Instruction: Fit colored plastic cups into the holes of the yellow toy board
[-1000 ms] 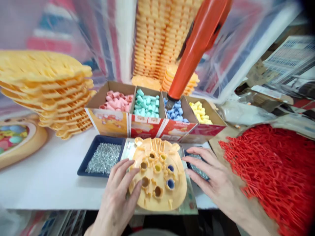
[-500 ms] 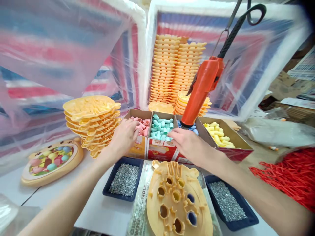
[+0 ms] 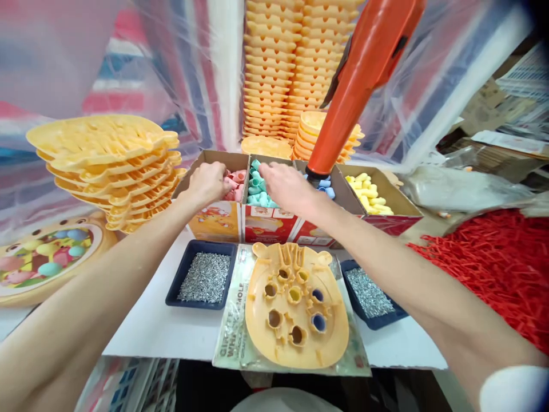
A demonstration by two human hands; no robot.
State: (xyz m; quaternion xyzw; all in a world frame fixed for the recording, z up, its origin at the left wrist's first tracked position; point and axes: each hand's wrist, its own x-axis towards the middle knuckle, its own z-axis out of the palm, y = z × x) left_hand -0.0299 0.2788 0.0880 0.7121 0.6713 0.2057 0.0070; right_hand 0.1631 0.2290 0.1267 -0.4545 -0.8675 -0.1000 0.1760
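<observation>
Curled over the pink plastic caps (image 3: 237, 182), my left hand (image 3: 208, 182) has its fingers bent together and the tips down among them. My right hand (image 3: 285, 182) reaches over the teal plastic caps (image 3: 256, 191) in the neighbouring compartment. Its fingers are drawn in and bent downward. What either hand pinches is hidden. Nearer me, a yellow animal-shaped plastic shell (image 3: 281, 349) lies with its inside up on a printed, plastic-wrapped package (image 3: 229, 337). Yellow and blue pieces sit in some of its holes; other holes are dark.
An orange electric screwdriver (image 3: 347, 97) hangs tip-down over the blue caps (image 3: 326, 189). Yellow caps (image 3: 369, 194) fill the right box. Screw trays (image 3: 171, 292) flank the shell. Stacked shells (image 3: 107, 154) stand left, near a finished-looking toy (image 3: 47, 257). Red strips (image 3: 484, 269) are heaped right.
The view has tilted down and moved. My left hand has gone deeper among the pink caps. My right hand has moved from the teal compartment's front right edge in over the teal caps.
</observation>
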